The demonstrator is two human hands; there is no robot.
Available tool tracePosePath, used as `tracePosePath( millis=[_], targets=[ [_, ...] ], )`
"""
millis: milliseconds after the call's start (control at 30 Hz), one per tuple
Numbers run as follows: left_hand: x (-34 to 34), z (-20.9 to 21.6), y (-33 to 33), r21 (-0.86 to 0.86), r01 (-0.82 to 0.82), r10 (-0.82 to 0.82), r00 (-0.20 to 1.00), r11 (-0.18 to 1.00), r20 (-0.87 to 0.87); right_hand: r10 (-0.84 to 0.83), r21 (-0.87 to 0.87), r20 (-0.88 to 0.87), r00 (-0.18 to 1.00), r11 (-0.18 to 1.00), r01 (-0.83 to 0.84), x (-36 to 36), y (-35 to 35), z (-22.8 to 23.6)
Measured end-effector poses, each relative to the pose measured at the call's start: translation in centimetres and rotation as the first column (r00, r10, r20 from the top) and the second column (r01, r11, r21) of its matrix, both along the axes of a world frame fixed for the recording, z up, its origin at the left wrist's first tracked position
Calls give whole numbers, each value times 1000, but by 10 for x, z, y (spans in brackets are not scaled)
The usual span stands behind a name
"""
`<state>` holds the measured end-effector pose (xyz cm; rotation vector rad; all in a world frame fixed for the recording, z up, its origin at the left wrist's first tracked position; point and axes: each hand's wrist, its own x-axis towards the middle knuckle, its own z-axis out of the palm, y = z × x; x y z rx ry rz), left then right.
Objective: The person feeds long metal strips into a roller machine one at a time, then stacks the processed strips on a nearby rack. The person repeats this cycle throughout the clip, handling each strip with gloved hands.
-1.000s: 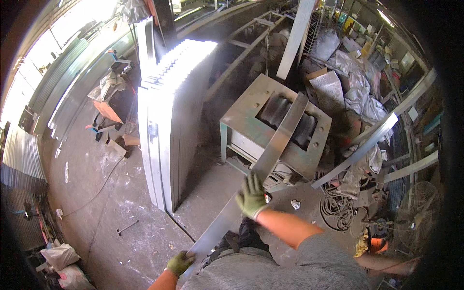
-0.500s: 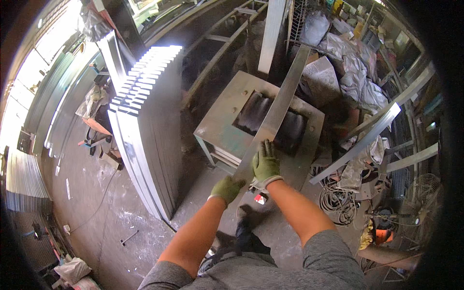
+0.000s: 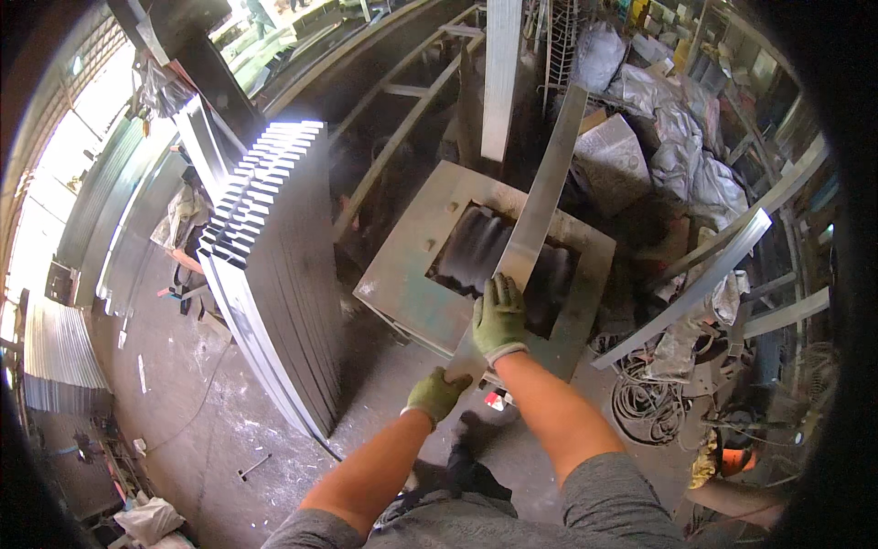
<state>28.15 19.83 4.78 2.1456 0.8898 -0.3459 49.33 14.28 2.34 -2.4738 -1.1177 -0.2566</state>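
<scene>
A long flat metal bar [image 3: 537, 212] lies slantwise across the top of a metal machine table [image 3: 402, 265]. Dark rounded rollers or brushes [image 3: 476, 242] show in the table's rectangular opening, partly covered by the bar. My left hand [image 3: 437, 393], in a green glove, is closed round the bar's near end, just off the table's front edge. Farther along, my right hand [image 3: 500, 316], gloved alike, presses flat on the bar's upper face with its fingers stretched out. The bar's underside is hidden.
To the left stands a tall stack of metal profiles [image 3: 297, 265]. Another metal bar [image 3: 686, 288] slants at the right, above coiled cable [image 3: 649, 407]. Behind are grey sacks [image 3: 677, 137] and an upright post [image 3: 501, 82]. A small T-shaped tool [image 3: 254, 467] lies on the floor.
The view has shifted, so the table and profile stack sit lower in the picture. My left hand also appears lower; both hands stay on the bar in much the same pose.
</scene>
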Motion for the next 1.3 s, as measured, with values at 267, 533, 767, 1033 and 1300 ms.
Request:
tracePosePath(
  millis=[267,533,767,1033,1300],
  targets=[
    [72,-3,24,27,62,-63,997,998,39,-105,-82,13,994,991,105,71,28,7],
    [61,28,21,-171,-85,96,994,982,55,-88,-54,59,994,994,91,64,20,3],
    [-43,19,0,-195,-62,88,988,979,128,-75,-103,67,995,991,81,-34,-4,-6],
    [-210,-34,-47,-237,-212,176,971,948,-162,-32,6,-26,999,999,32,-217,-53,-53],
    [-168,-36,-25,-151,-193,192,981,970,-23,-8,96,43,999,995,4,-166,-24,-46]
  ],
)
